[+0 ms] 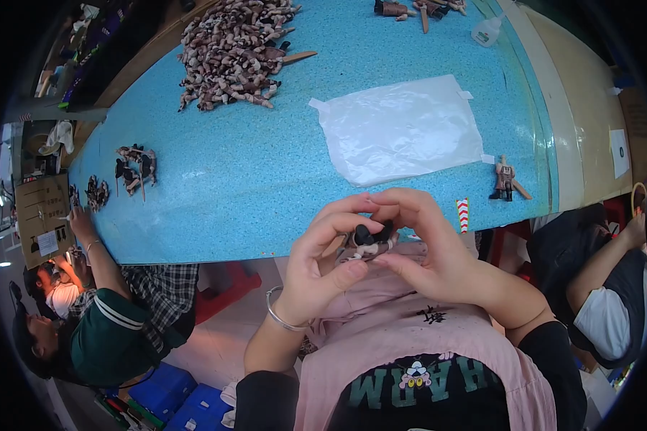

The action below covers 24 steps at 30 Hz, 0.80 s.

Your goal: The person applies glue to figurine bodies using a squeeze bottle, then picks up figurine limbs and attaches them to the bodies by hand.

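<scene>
Apparently mid-work, left hand (322, 253) and right hand (433, 251) curl fingers round one small black-and-beige plastic figure (369, 248), a brown-and-beige figure heap (231, 63) lying untouched.

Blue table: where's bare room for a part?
Bare: the wide patch of blue table between the small figure cluster and the white sheet; also between that sheet and the far-edge figures. Crowded: figure pile far left; lone figure right; near edge, where left hand and right hand grip the held figure.
</scene>
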Available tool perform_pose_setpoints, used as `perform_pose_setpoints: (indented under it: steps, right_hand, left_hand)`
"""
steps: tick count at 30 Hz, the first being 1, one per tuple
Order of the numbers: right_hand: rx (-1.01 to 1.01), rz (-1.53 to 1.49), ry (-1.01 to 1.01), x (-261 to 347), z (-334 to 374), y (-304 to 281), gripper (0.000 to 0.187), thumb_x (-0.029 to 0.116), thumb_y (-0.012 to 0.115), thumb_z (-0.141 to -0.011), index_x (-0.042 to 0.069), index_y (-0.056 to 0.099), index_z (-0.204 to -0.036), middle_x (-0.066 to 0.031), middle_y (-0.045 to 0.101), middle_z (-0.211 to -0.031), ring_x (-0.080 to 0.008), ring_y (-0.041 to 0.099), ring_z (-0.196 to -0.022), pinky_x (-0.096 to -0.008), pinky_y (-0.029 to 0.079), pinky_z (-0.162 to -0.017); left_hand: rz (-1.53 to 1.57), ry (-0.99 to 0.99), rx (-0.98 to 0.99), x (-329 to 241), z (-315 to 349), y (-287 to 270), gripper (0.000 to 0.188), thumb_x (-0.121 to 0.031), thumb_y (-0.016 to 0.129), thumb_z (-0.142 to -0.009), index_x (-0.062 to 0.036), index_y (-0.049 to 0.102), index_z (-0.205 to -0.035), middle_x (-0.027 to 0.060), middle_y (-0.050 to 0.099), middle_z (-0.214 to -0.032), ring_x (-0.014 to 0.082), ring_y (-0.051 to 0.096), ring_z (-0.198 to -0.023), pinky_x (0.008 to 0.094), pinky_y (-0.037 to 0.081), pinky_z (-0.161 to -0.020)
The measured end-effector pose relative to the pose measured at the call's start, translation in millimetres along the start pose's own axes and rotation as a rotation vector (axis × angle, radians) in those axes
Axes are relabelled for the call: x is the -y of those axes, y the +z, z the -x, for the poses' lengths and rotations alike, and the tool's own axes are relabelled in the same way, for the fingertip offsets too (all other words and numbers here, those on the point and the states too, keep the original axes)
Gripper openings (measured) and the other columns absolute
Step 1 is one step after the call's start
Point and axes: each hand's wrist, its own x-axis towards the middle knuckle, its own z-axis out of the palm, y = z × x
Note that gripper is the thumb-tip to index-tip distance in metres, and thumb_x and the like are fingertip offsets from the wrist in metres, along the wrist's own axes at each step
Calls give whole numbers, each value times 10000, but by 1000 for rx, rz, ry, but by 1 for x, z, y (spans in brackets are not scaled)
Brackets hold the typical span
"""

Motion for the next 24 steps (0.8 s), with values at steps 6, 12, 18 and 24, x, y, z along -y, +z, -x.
perform_pose_setpoints:
  steps: [6,12,18,24]
  right_hand:
    - [137,254,-131,1,-8,-7,482,-11,637,-775,23,521,-1242,-98,544,-1021,-218,542,-919,-317,442,-815]
    - [52,207,-142,-6,-4,-2,422,-13,637,-772,20,573,-1188,-99,569,-982,-221,538,-877,-306,445,-774]
    - [9,176,-126,-12,-5,0,334,19,598,-807,20,574,-1141,-122,548,-951,-277,535,-866,-332,443,-753]
    - [-66,219,-128,-5,-13,7,473,12,593,-816,30,512,-1282,-151,562,-1159,-284,544,-1085,-356,437,-919]
  left_hand:
    - [-164,183,-42,11,0,5,399,-235,742,-782,3,588,-1062,122,544,-1172,304,384,-1278,416,337,-1025]
    - [-124,190,-79,17,3,9,373,-178,737,-788,3,575,-1071,120,536,-1177,290,418,-1253,400,349,-1018]
    - [-84,123,-111,16,4,7,334,-132,714,-788,8,581,-1061,123,545,-1155,277,443,-1222,388,358,-1008]
    - [-635,316,-436,-20,-9,-39,272,-121,664,-814,-10,593,-1052,120,572,-1109,246,529,-1080,365,401,-957]
